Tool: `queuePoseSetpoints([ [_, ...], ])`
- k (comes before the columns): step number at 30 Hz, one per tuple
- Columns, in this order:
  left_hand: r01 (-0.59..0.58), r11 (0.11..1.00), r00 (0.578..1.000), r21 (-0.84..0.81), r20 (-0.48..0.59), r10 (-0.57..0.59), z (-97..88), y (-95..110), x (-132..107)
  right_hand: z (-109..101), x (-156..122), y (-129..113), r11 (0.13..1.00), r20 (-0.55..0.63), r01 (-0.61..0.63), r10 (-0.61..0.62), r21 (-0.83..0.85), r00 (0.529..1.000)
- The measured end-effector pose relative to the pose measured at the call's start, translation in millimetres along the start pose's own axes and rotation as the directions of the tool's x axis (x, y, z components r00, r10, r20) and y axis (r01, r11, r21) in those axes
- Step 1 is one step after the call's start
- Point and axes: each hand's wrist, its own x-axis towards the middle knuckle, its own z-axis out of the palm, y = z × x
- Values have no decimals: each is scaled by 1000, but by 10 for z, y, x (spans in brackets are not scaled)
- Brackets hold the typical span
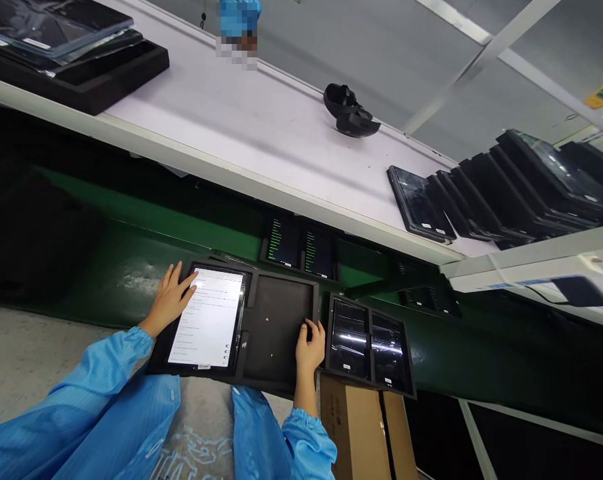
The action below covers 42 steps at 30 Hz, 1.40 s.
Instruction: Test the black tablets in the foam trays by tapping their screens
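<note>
Tablet (207,323) with a bright white screen lies face up at the lower centre-left of the frame, in the left recess of a black tray (280,313) at the near edge of the green tabletop (154,233). The left hand (170,301) is spread wide, fingertips touching the screen's upper left part and gripping nothing. The right hand (310,345) is curled at the tray's right rim; whether it clamps the rim firmly I cannot tell.

The tablet looks thin, flat and stiff, probably light enough for one hand but steadier in two. Its glossy face is likely slippery and easily smudged, and the glass would not forgive a knock or a twist. It is best held by opposite edges, thumbs on the border, with no squeezing across the middle. The tray looks like dense foam: light, a little yielding, with a matt surface that should grip well. Its outer walls are the place to hold it, kept level. Just right of it, two dark-screened tablets (350,330) seem equally fragile.
</note>
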Motion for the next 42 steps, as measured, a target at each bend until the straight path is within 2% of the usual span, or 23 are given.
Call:
queuePoseSetpoints([
  [4, 27, 997, 1000, -69, 4, -27, 13, 31, 18, -7, -1, -13, 1000, 15, -6, 6, 14, 1000],
  [7, 55, 983, 998, -176, -20, -59, 39, 11, -124, -12, -1, -17, 1000, 16, -9, 9, 21, 1000],
  [12, 93, 950, 995, -297, 57, -79, 129, -134, -663, -8, 0, -20, 1000, 16, -17, 17, 15, 1000],
  [16, 89, 966, 984, -244, 170, -48, 85, -241, -1104, 2, 6, -24, 1000, 17, -21, 21, 5, 1000],
  [19, 101, 977, 960, -187, 277, -46, -16, -247, -1264, 7, 9, -35, 1000, 15, -20, 20, -4, 1000],
  [23, 104, 982, 946, -158, 321, -48, -99, -211, -1272, 6, 2, -59, 1000, 3, -13, 13, -7, 1000],
  [29, 115, 981, 946, -158, 320, -59, -68, -216, -1256, 8, -3, -59, 1000, 15, -22, 22, 4, 1000],
  [34, 167, 949, 970, -269, 218, -109, 2, -224, -1210, 19, 3, -43, 1000, 6, -23, 23, 11, 1000],
  [38, 252, 898, 964, -360, 179, -199, 20, -200, -1072, 20, 2, -36, 1000, 9, -21, 20, 14, 1000],
  [42, 219, 912, 970, -347, 176, -166, 23, -205, -986, 26, -1, -30, 1000, 3, -18, 18, 13, 1000],
])
